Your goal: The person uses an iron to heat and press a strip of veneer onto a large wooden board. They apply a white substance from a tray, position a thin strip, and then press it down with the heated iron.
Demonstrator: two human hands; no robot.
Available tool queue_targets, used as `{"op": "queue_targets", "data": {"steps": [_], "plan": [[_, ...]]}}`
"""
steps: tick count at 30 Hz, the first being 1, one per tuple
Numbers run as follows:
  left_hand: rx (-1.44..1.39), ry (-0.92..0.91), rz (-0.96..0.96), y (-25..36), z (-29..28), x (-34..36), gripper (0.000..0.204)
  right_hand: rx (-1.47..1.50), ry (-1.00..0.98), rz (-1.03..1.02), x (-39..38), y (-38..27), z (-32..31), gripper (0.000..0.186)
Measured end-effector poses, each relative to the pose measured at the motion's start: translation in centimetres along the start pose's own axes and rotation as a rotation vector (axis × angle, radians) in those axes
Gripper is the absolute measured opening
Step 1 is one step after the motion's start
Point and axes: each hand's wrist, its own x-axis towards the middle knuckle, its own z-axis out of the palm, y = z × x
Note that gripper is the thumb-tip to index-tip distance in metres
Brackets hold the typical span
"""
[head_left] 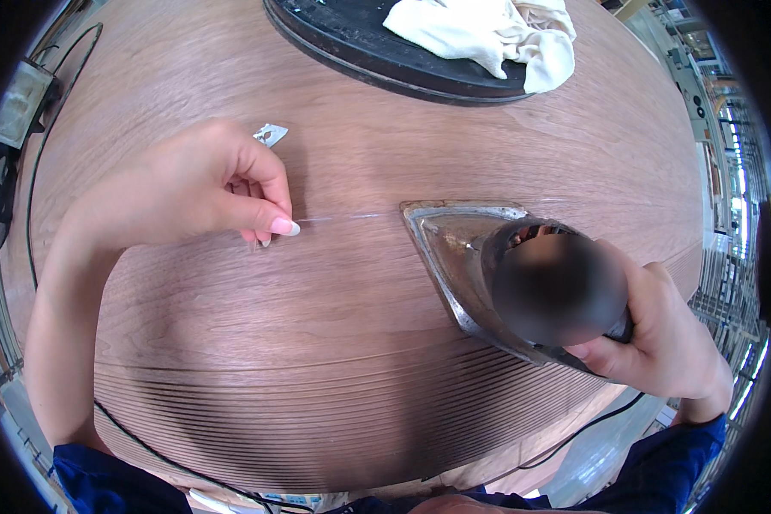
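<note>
My right hand [660, 334] is wrapped round the dark handle of a worn metal iron [454, 244]. The iron's flat plate lies on a brown wood veneer sheet [257, 317]. To the left, my left hand [231, 193] is closed in a pinch just above the veneer. A thin, pale thread [343, 217] runs from its fingertips toward the iron's edge; its far end under the iron is hidden. Just beyond my left knuckles lies a small silvery piece that looks like a razor blade [270, 134], partly covered by the hand.
At the far side stands a round black tray-like disc [343, 56] with a crumpled white cloth [488, 34] on it. A black cable [38, 180] runs down the left edge. Another cable [180, 467] crosses the near edge. Fine parallel grooves or stripes mark the veneer's near part.
</note>
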Motion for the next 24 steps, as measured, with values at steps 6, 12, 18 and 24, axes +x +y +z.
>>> {"op": "queue_targets", "data": {"steps": [6,12,18,24], "plan": [[-0.014,0.026,-0.04,0.3,0.0,0.0,0.013,0.001,0.011,0.003,-0.1,0.0,-0.1,0.058],[0.0,0.049,-0.008,-0.2,-0.1,-0.5,0.014,0.009,0.003,0.002,0.1,-0.4,0.0,0.058],[0.01,0.038,0.012,-0.7,-0.1,-0.7,0.013,0.004,-0.016,0.01,0.4,-0.8,-0.1,0.057],[0.021,0.041,-0.042,-0.9,-0.1,-1.1,0.014,0.002,-0.03,-0.006,0.7,-1.0,-0.1,0.059]]}}
